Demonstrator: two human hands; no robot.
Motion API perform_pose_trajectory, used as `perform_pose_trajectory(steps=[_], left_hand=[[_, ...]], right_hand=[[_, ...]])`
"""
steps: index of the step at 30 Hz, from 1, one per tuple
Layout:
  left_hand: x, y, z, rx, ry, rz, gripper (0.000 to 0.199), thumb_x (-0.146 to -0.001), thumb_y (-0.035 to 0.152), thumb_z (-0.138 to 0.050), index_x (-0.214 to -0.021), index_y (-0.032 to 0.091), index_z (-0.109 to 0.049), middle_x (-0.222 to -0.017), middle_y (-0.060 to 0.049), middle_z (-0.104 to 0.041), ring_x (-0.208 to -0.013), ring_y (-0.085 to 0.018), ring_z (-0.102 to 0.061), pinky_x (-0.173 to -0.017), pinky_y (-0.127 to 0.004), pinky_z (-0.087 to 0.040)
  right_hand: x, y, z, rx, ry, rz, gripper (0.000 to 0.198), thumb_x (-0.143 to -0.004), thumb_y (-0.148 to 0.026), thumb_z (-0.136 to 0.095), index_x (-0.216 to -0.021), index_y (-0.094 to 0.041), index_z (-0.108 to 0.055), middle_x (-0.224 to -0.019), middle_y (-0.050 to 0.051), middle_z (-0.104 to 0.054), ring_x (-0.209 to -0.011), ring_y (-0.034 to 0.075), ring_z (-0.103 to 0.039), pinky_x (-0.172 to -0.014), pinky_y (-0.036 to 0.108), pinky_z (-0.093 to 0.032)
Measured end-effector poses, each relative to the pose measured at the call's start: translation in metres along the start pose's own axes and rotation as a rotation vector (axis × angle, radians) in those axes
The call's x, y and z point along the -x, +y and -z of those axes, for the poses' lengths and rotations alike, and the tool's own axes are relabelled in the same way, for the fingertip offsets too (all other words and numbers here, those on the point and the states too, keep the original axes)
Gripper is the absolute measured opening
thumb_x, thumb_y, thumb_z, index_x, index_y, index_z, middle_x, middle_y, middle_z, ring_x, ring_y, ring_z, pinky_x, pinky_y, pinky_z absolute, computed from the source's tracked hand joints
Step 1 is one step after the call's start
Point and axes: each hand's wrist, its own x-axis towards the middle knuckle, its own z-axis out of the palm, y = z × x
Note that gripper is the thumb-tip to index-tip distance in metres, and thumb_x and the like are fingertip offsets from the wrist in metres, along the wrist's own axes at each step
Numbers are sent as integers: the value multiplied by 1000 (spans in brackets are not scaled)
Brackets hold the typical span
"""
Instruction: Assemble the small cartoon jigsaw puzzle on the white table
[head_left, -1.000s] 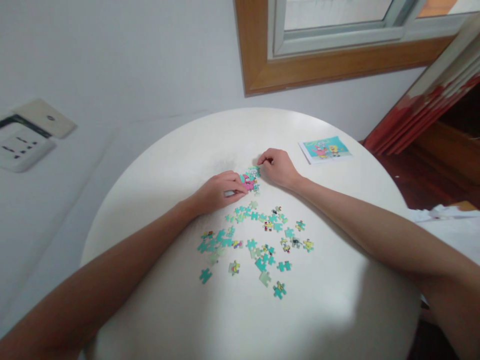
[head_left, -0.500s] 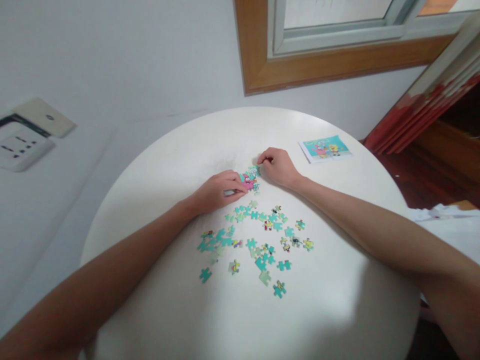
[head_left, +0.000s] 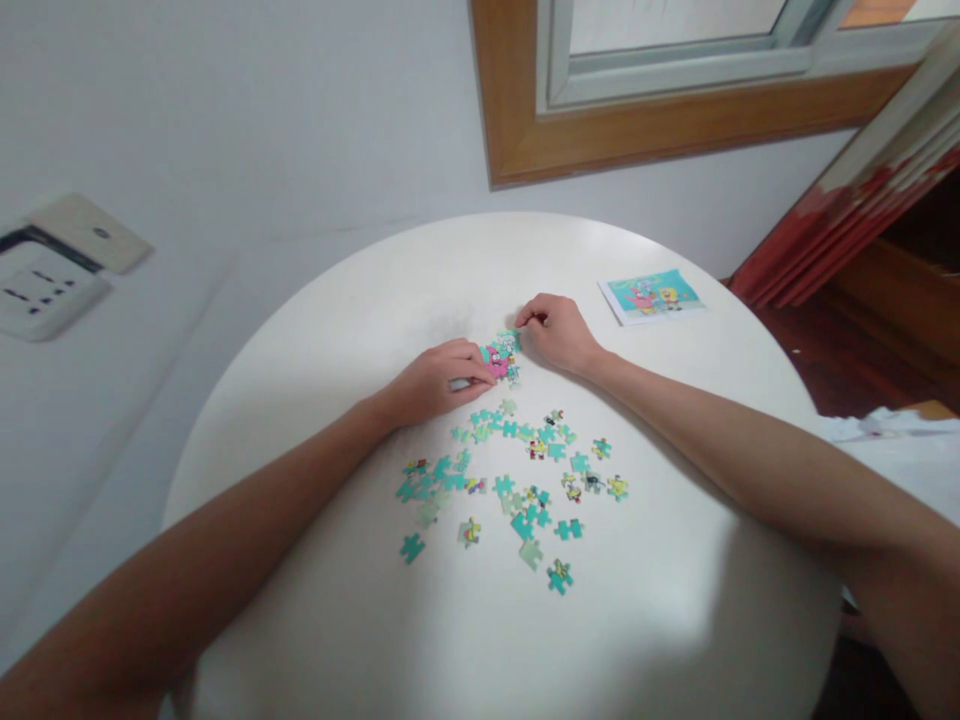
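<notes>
A small joined cluster of puzzle pieces [head_left: 501, 358], pink and teal, lies on the round white table [head_left: 360, 300]. My left hand [head_left: 431, 382] rests on the table with its fingertips pressed against the cluster's left side. My right hand [head_left: 553, 332] is curled at the cluster's upper right, its fingertips pinching a teal piece there. Several loose teal and yellow puzzle pieces [head_left: 517, 485] are scattered on the table nearer to me, below both hands.
A small reference picture card [head_left: 651, 295] lies at the table's far right. A wall with a socket panel [head_left: 45, 275] is on the left, a wood-framed window [head_left: 675, 110] behind, a red-and-white curtain [head_left: 862, 190] at right. White cloth [head_left: 892, 450] lies by my right arm.
</notes>
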Motion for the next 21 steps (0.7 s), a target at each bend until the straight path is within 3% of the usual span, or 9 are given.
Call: perform_pose_trajectory(steps=[21], left_hand=[[-1,1,0,6,-5,-6,13,-92,21,-63,-91,20,-75,-86,-6,-70,-80,-15,-63,-73,-28,-52]], right_hand=[[0,-2,0,19,12,8,27,-74,-9,-47,-76,-15,-73,-80,7,-70,-74,17,-59,-75,33,-44]])
